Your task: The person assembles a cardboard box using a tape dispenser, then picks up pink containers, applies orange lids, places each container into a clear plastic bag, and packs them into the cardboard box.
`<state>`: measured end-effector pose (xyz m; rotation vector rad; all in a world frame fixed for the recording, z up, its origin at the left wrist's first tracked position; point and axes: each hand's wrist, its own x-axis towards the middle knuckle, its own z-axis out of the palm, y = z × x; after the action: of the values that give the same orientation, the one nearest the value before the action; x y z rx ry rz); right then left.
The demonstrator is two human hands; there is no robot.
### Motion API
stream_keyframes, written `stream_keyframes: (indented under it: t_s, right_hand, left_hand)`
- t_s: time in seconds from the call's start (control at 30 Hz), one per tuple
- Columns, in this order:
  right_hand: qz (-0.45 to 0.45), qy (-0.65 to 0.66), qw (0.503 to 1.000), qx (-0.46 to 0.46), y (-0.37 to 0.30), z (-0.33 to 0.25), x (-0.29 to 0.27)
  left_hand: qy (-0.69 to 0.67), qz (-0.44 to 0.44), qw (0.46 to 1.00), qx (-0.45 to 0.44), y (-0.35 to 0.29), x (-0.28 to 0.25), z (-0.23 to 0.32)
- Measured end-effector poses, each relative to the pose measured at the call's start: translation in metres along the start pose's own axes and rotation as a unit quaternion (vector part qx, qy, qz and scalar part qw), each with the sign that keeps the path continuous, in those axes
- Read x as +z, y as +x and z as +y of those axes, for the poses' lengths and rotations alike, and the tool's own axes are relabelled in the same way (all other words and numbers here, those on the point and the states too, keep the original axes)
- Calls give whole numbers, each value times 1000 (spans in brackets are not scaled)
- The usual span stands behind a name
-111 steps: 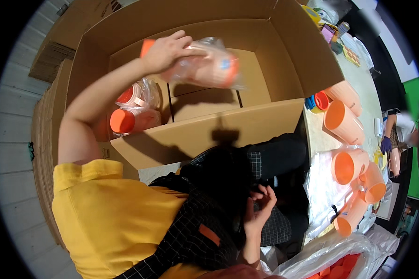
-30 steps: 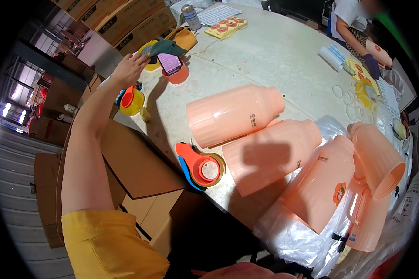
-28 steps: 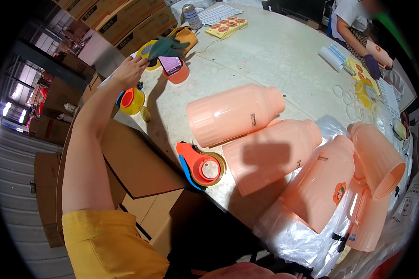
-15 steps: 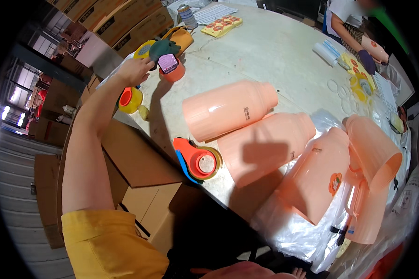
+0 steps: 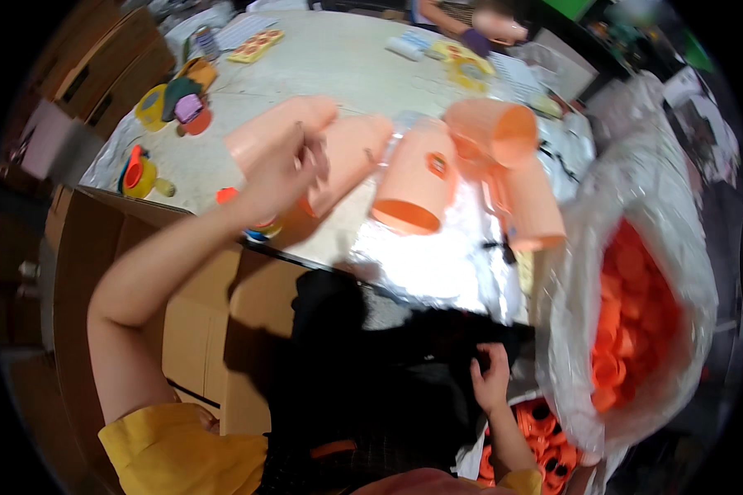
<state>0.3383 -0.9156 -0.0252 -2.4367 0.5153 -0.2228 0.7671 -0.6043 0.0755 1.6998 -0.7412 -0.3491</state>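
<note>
My left hand (image 5: 287, 177) is over the table with its fingers loosely bent and apart, nothing visible in them. It passes in front of a peach plastic bottle shell (image 5: 264, 132) and a second peach shell (image 5: 357, 157), both lying on their sides. Below the wrist, a tape roll with an orange part (image 5: 264, 230) is mostly hidden. To the right, a peach shell with a sticker (image 5: 417, 177) lies on clear plastic sheeting (image 5: 437, 268). Low at the right, my right hand (image 5: 491, 381) is beside my dark-clothed lap, thumb and fingers apart, holding nothing visible.
More peach shells (image 5: 499, 132) lie at the right. A plastic sack (image 5: 660, 190) holds orange caps (image 5: 631, 305); orange parts (image 5: 545, 437) sit below it. An open cardboard box (image 5: 194, 346) stands at the left. Tape rolls (image 5: 140, 175) lie near the table edge. Another person's gloved hand (image 5: 475, 41) is across the table.
My view has swung right, bringing the sack and my right hand into sight. My left hand has left the pink-and-orange roll at the far left and come back over the shells.
</note>
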Motion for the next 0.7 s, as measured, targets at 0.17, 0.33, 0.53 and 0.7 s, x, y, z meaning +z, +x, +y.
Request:
stream_keyframes:
  t_s: [0.17, 0.33, 0.53, 0.7]
  right_hand:
    - [70, -31, 996, -39, -42, -2, -63]
    - [249, -88, 961, -84, -38, 48, -138]
    - [367, -92, 923, -70, 52, 117, -183]
    - [337, -249, 905, -68, 200, 158, -176]
  left_hand:
    - [-50, 72, 981, -171, -105, 148, -63]
    - [-216, 192, 916, -277, -79, 156, -97]
    - [-176, 136, 958, -184, -56, 225, -54]
    - [439, 97, 892, 43, -18, 277, -105]
